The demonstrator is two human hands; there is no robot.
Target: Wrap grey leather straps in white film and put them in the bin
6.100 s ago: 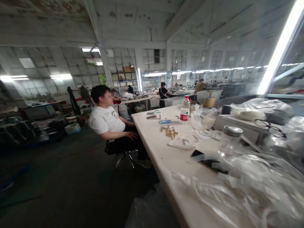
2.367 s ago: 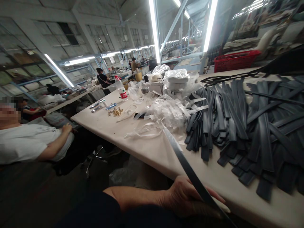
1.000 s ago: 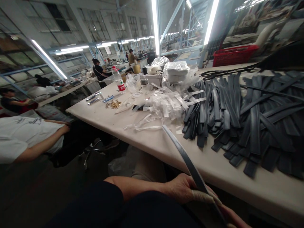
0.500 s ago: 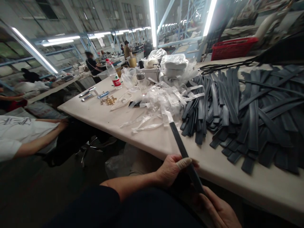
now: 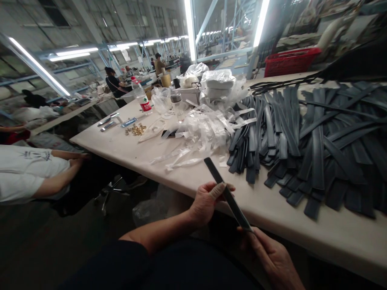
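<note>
A dark grey strap-like strip (image 5: 232,202) slants in front of me at the table's near edge. My left hand (image 5: 206,202) is closed round its middle, with a pale cover on the thumb that presses on top. Lower down, my right hand (image 5: 267,251) grips the near end, which its fingers partly hide. The strip's far end points up and left over the table (image 5: 193,183). Beyond it lies a tangle of thin white film strips (image 5: 205,129). To the right is a large heap of similar dark grey strips (image 5: 317,149).
Small gold metal pieces (image 5: 137,130) lie left of the film, near a water bottle (image 5: 142,96) and a glass jar (image 5: 177,106). Plastic-wrapped bundles (image 5: 219,82) and a red basket (image 5: 292,61) stand behind. A person in a white shirt (image 5: 33,173) sits at left.
The strip and both hands have shifted up and left. A white piece that stuck out at the strip's far end no longer shows there. The view has swung slightly.
</note>
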